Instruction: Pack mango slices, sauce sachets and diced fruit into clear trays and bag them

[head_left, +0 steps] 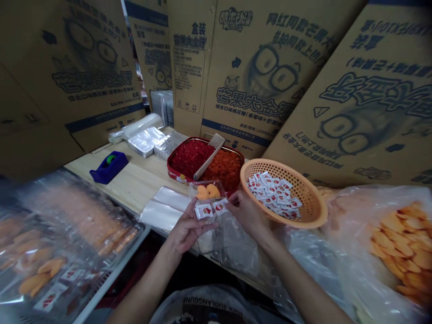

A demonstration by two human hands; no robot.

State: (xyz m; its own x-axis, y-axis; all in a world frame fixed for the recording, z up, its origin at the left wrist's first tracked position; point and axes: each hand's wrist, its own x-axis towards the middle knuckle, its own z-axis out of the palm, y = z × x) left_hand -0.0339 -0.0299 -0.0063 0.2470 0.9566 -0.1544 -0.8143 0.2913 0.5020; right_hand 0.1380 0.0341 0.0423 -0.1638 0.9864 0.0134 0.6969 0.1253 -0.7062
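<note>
Along the near edge of the tabletop (135, 191), a plastic-covered tray of orange mango-shaped sweets (57, 238) sits at the far left, with small red-and-white sachets among them. Farther back stand a blue tape dispenser (109, 167), a roll of clear plastic (138, 126) and a stack of shallow plastic trays (141, 144). Nearer the person lie flat, clear plastic sleeves (164, 208).

In front of the body, the person's left hand (189, 229) is curled around a small clear plastic tray (205, 198) from below, gripping it. The right hand (248, 213) is closed on the tray's right edge. The tray is held in the air just above the edge of the tabletop, and inside it two orange mango-shaped pieces (205, 191) lie above two red-and-white sachets (212, 209).

Behind the hands, a red tin (175, 173) holds red candied bits on one side and orange ones on the other, with a pale scoop (209, 155) leaning between them. To the right, a round orange plastic basket (312, 202) is full of sachets (272, 195). At the far right, a large clear bag (354, 216) bulges with orange slices (401, 243). Printed cardboard sheets (256, 76) stand behind everything.
</note>
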